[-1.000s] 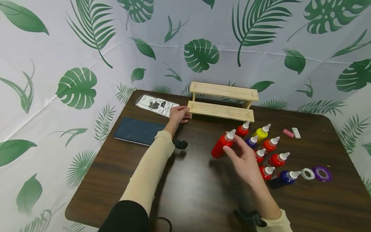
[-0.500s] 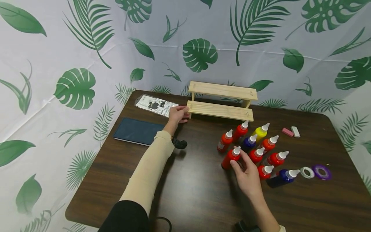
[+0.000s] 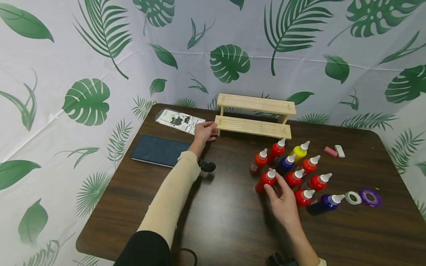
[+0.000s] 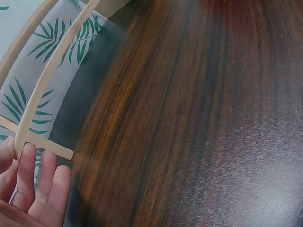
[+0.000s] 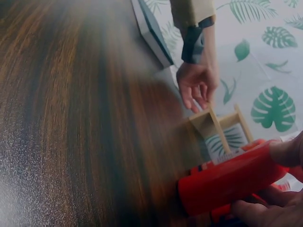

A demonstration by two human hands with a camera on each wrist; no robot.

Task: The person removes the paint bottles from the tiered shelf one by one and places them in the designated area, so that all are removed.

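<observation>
My left hand (image 3: 205,132) pinches the left end of the lower board of a two-tier wooden shelf (image 3: 253,126). In the left wrist view the thumb and index finger (image 4: 27,163) meet at the board's edge, the other fingers below it. My right hand (image 3: 283,201) grips a red squeeze bottle (image 3: 264,183) with a white nozzle cap, upright and low over the table. Its smooth red side (image 5: 227,177) fills the lower part of the right wrist view. Just behind it stands another red bottle (image 3: 257,164); a dark blue bottle (image 3: 285,165) is close by.
Several more bottles crowd to the right, among them a yellow one (image 3: 298,151) and a blue one (image 3: 323,205). Beyond lie tape rolls (image 3: 370,198), a pink block (image 3: 330,151) and a white block (image 3: 339,150). A dark notebook (image 3: 159,150) and a printed packet (image 3: 179,120) lie left.
My right hand has brought the red bottle lower and toward the front right, and has stayed there over the last half second. A red bottle behind it now shows. The left hand has held still.
</observation>
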